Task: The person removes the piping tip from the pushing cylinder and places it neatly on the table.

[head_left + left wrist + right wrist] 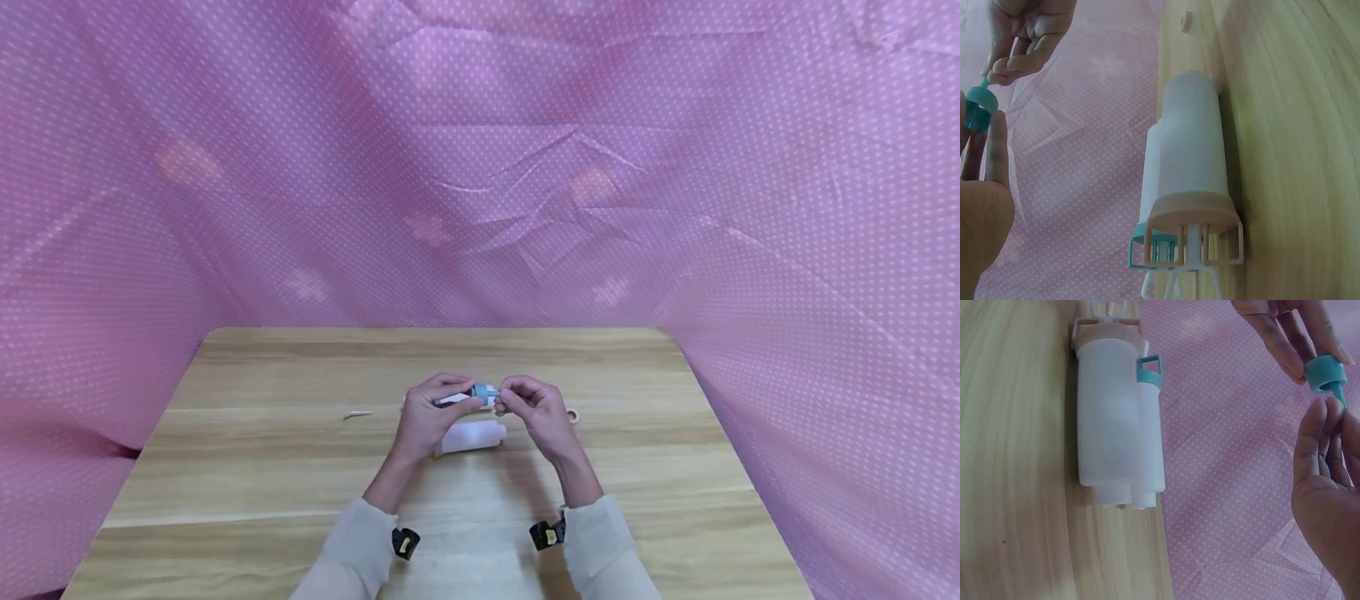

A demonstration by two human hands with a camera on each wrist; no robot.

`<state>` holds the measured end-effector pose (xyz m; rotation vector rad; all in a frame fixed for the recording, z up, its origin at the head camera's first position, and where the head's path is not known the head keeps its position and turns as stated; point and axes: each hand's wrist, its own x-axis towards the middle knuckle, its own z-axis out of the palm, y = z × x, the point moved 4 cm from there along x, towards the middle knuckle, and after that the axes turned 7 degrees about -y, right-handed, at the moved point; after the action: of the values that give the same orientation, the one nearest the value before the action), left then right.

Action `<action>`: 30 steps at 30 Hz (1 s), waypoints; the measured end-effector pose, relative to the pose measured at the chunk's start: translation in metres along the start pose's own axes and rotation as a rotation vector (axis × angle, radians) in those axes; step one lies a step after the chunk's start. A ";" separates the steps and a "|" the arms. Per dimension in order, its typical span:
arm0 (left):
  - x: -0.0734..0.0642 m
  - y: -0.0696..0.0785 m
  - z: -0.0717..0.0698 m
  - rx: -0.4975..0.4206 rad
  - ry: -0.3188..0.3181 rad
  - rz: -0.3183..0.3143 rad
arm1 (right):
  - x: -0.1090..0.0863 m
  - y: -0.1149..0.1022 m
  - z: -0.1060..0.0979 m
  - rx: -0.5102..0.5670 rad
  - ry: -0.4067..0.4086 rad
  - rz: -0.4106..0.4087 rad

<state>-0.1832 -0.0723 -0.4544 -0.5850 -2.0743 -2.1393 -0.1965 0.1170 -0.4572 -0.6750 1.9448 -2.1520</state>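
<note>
Over the middle of the table, my left hand [422, 423] holds a small teal cap [1322, 374] between its thumb and fingers. My right hand [542, 417] pinches a thin teal piece [1340, 394] at the cap's end, with the fingertips curled in. Just below the hands, a white bottle [474, 436] with a beige end piece [1194, 212] lies on its side. Alongside it is a slimmer white bottle [1152, 437] with a teal end piece [1150, 376], mostly hidden by the hands in the head view.
A small beige ring [573, 417] lies to the right of my right hand. Off to the left is a short white stick-like piece [357, 413]. The wooden table [262, 483] is enclosed at the back and sides by pink dotted cloth [480, 208].
</note>
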 end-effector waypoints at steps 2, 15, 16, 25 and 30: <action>0.000 0.001 -0.001 0.006 0.005 0.004 | 0.002 0.001 0.002 -0.005 -0.005 -0.001; 0.000 0.005 -0.003 0.013 -0.027 0.020 | 0.005 -0.003 0.006 -0.032 0.000 0.008; 0.000 0.005 -0.002 0.012 -0.025 0.019 | 0.005 -0.003 0.006 -0.028 -0.002 0.009; 0.000 0.003 -0.004 0.033 -0.013 0.013 | 0.005 -0.002 0.008 -0.001 -0.020 -0.008; 0.001 0.003 -0.001 0.018 -0.023 0.018 | 0.004 -0.005 0.006 -0.015 -0.017 -0.006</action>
<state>-0.1837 -0.0732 -0.4515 -0.6264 -2.0904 -2.1116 -0.1964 0.1111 -0.4508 -0.6998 1.9546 -2.1303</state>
